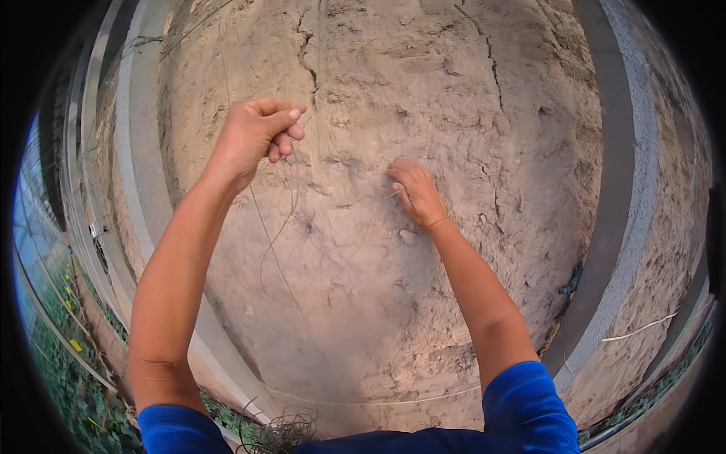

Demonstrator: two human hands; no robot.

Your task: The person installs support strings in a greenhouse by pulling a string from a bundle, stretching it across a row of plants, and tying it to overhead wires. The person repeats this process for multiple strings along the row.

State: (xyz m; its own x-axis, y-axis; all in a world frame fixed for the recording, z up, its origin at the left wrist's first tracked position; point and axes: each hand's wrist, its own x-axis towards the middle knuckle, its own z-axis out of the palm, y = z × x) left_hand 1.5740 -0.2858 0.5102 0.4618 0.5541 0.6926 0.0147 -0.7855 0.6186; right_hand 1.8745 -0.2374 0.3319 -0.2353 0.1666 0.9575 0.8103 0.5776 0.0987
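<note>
My left hand (265, 132) is raised in front of a cracked earthen wall (363, 98), its thumb and forefinger pinched together. A thin wire (268, 238) trails in loose loops from below this hand across the wall's face. Lower and to the right, my right hand (416, 193) is close to the wall, fingers curled. A short pale end of thin strand sticks out between its thumb and fingers. Whether both hands hold one continuous strand I cannot tell, as it fades against the soil.
Concrete posts flank the wall, one on the left (140, 151) and one on the right (631, 159). A tangled coil of wire (283, 433) is at the bottom near my body. Green plants (68, 378) grow at the lower left. A pale cord (393, 402) crosses low down.
</note>
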